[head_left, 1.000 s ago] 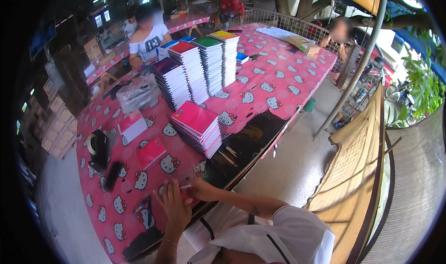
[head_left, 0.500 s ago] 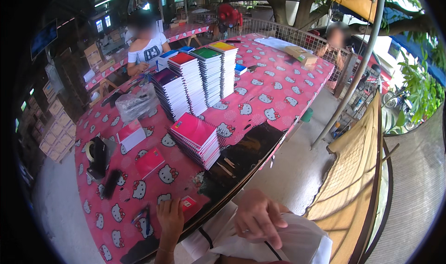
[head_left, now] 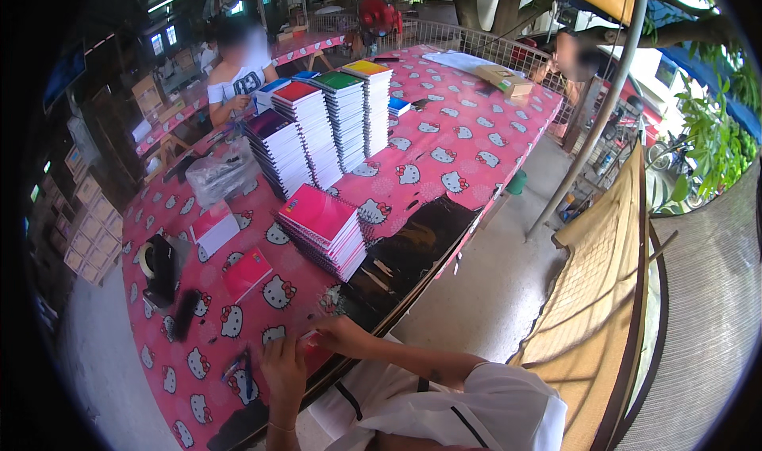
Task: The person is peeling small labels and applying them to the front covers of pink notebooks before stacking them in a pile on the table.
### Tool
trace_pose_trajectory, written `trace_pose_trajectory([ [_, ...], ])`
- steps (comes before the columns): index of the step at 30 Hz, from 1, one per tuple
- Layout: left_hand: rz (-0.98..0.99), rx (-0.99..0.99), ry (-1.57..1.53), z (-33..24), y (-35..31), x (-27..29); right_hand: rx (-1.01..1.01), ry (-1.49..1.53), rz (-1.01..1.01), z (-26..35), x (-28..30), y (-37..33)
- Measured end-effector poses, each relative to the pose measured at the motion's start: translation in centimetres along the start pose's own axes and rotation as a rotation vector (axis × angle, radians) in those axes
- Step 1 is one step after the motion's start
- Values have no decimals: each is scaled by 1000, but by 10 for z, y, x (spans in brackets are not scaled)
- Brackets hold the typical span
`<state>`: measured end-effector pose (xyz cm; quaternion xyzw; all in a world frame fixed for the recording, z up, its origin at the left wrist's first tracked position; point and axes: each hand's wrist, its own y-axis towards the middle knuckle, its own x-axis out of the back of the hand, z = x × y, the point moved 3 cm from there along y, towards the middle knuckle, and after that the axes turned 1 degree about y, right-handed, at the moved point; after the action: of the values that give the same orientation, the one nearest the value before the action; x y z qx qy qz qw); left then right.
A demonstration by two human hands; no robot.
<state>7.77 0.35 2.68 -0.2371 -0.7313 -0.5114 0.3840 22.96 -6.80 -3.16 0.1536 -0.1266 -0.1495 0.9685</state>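
Near the table's front edge lies a small pink-red notebook (head_left: 317, 360), partly hidden under my hands. My left hand (head_left: 283, 369) is closed at its left side, fingers bent over the edge. My right hand (head_left: 343, 337) reaches across from the right and pinches the notebook's upper part, its fingertips close to those of my left hand. Beyond them stands a stack of pink spiral notebooks (head_left: 321, 233). A single flat pink notebook (head_left: 247, 275) and a thick pink-covered pad (head_left: 214, 227) lie to the left. Blue pens (head_left: 248, 375) rest beside my left hand.
Tall stacks of spiral notebooks (head_left: 305, 133) rise mid-table, next to a clear plastic bag (head_left: 224, 173). A black tape dispenser (head_left: 163, 272) sits at the left. One person (head_left: 238, 82) is across the table, another behind the fence (head_left: 567, 62). A metal pole (head_left: 591, 121) stands at the right.
My right hand has come from over my lap to the small notebook and now grips it beside my left hand. The view has shifted slightly.
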Motion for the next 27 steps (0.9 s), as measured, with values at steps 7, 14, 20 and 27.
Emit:
trace_pose_trajectory([
  [7,180,102,220,-5,0,-2,-82,99,-35,-22,-11,-3],
  [14,171,80,298,0,-14,-13,-140,47,-64,-22,-17,-5],
  [20,929,347,-10,13,25,14,-38,28,-112,-5,-10,3],
  [27,117,129,224,-4,-32,-23,-129,12,-47,-4,-11,8],
])
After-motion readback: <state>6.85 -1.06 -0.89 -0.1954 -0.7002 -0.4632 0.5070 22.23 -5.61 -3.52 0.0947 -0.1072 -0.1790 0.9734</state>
